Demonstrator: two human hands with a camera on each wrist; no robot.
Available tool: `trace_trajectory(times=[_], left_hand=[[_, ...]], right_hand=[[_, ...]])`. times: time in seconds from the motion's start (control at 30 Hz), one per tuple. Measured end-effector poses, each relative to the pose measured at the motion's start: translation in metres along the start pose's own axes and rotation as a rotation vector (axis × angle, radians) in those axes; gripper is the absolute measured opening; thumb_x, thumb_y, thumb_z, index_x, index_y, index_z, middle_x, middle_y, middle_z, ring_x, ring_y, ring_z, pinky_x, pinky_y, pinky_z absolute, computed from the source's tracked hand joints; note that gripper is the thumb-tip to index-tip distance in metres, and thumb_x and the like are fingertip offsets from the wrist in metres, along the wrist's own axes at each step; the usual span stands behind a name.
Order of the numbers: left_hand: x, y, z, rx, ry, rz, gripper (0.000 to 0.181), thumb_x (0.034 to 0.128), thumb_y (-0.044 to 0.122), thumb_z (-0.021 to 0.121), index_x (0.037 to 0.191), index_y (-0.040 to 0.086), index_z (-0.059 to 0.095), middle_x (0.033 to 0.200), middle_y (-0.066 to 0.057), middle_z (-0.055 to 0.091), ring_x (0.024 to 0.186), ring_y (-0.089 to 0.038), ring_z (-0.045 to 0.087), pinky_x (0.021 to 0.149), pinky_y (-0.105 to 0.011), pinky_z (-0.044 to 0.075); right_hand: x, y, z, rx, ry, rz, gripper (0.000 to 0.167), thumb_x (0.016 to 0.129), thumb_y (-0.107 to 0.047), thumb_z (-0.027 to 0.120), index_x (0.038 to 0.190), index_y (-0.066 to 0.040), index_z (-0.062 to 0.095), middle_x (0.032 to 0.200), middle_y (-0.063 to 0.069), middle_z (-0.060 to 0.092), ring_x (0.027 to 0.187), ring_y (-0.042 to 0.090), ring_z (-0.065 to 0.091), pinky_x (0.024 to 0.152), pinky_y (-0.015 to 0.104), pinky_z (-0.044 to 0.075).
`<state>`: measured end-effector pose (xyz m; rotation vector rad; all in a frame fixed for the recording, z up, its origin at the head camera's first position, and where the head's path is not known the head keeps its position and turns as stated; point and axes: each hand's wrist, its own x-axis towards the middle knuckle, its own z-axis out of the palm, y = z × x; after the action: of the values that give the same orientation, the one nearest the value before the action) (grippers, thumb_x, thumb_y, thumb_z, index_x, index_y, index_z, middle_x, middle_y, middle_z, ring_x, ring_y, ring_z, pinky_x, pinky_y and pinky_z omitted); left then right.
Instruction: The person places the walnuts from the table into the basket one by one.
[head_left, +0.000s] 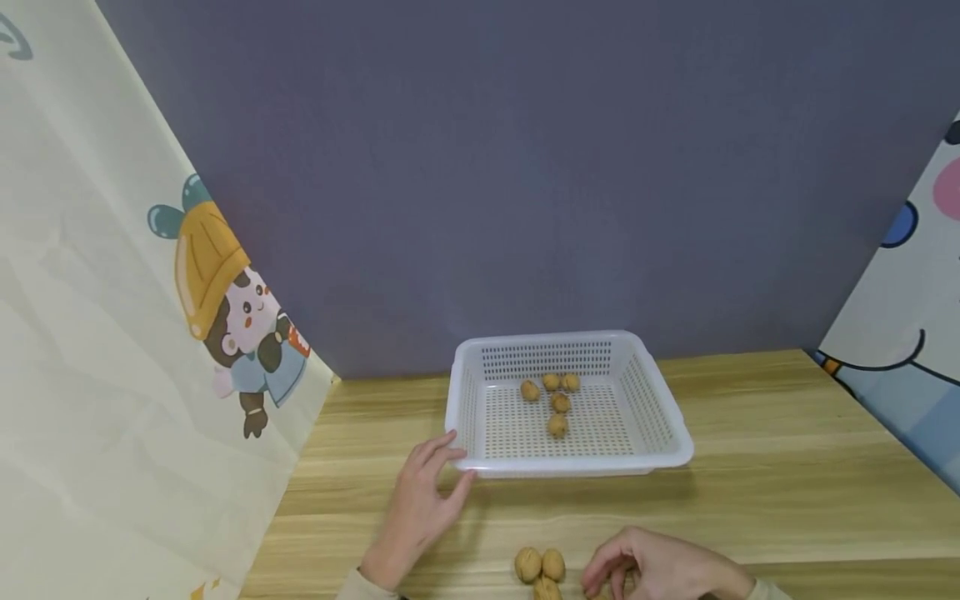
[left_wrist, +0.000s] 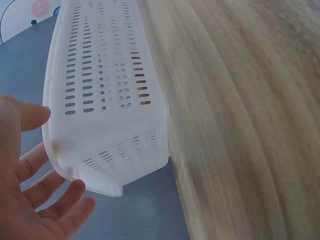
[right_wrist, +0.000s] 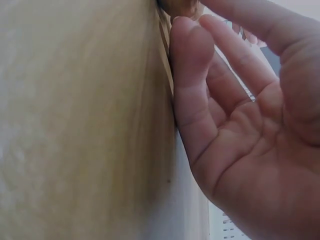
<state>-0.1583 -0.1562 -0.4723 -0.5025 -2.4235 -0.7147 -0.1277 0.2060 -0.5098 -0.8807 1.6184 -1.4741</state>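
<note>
A white perforated plastic basket point(head_left: 663, 458) stands on the table, with several walnuts point(head_left: 560, 402) lying on its floor. My left hand point(head_left: 420, 504) is at the basket's near left corner, fingers spread and fingertips at the rim point(left_wrist: 48, 100); it does not wrap round the basket. Down at the front, my right hand point(head_left: 660, 562) is low over the tabletop with bent fingers. At its fingertips is a walnut point(right_wrist: 181, 7), mostly hidden by the hand in the head view. Left of that hand, three walnuts point(head_left: 528, 565) sit close together, one cut off by the frame's bottom edge.
The wood-grain table point(head_left: 795, 450) runs back to a dark grey-blue panel point(head_left: 525, 183) just behind the basket. A white sheet with a cartoon figure point(head_left: 247, 308) borders the left side, and another printed sheet point(head_left: 900, 333) borders the right.
</note>
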Motion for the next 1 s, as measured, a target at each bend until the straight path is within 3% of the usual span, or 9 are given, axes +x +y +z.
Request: trace_trajectory(times=[0.33, 0.5, 0.7, 0.8, 1.0], left_hand=[[0.001, 0.001, -0.001, -0.005, -0.003, -0.007, 0.029, 0.0846, 0.026, 0.087, 0.110, 0.015, 0.077, 0.137, -0.009, 0.073, 0.123, -0.028, 0.069, 0.105, -0.048, 0.061], [0.000, 0.001, 0.000, -0.004, 0.002, -0.005, 0.029, 0.0843, 0.026, 0.087, 0.109, 0.015, 0.077, 0.137, -0.010, 0.073, 0.123, -0.028, 0.069, 0.105, -0.048, 0.061], [0.000, 0.000, 0.001, -0.007, 0.010, 0.011, 0.032, 0.0821, 0.024, 0.089, 0.110, 0.014, 0.077, 0.136, -0.010, 0.074, 0.121, -0.028, 0.070, 0.104, -0.048, 0.061], [0.000, 0.000, 0.001, -0.008, 0.010, 0.014, 0.032, 0.0820, 0.024, 0.089, 0.110, 0.014, 0.077, 0.135, -0.010, 0.074, 0.121, -0.028, 0.070, 0.104, -0.048, 0.061], [0.000, 0.000, -0.001, -0.008, 0.006, 0.009, 0.031, 0.0825, 0.024, 0.089, 0.110, 0.014, 0.077, 0.135, -0.011, 0.074, 0.122, -0.029, 0.070, 0.105, -0.047, 0.061]], right_hand=[[-0.001, 0.004, -0.004, -0.066, 0.011, -0.044, 0.032, 0.093, 0.000, 0.072, 0.125, 0.000, 0.074, 0.111, 0.006, 0.079, 0.089, -0.003, 0.071, 0.080, 0.022, 0.065], [-0.003, 0.003, -0.004, -0.033, 0.018, -0.043, 0.031, 0.094, -0.001, 0.072, 0.125, -0.001, 0.074, 0.103, 0.013, 0.080, 0.086, -0.002, 0.071, 0.076, 0.017, 0.063], [-0.005, -0.002, -0.004, 0.040, 0.029, -0.056, 0.030, 0.096, 0.000, 0.071, 0.126, 0.002, 0.072, 0.106, 0.002, 0.080, 0.091, 0.000, 0.073, 0.078, 0.015, 0.062], [-0.005, -0.008, -0.006, 0.043, 0.040, -0.102, 0.030, 0.096, 0.002, 0.069, 0.126, 0.004, 0.071, 0.108, 0.000, 0.079, 0.094, 0.001, 0.073, 0.080, 0.018, 0.064], [-0.003, -0.024, -0.014, -0.064, 0.099, -0.248, 0.029, 0.095, 0.007, 0.068, 0.124, 0.002, 0.071, 0.108, 0.008, 0.080, 0.096, 0.003, 0.075, 0.077, 0.032, 0.069]])
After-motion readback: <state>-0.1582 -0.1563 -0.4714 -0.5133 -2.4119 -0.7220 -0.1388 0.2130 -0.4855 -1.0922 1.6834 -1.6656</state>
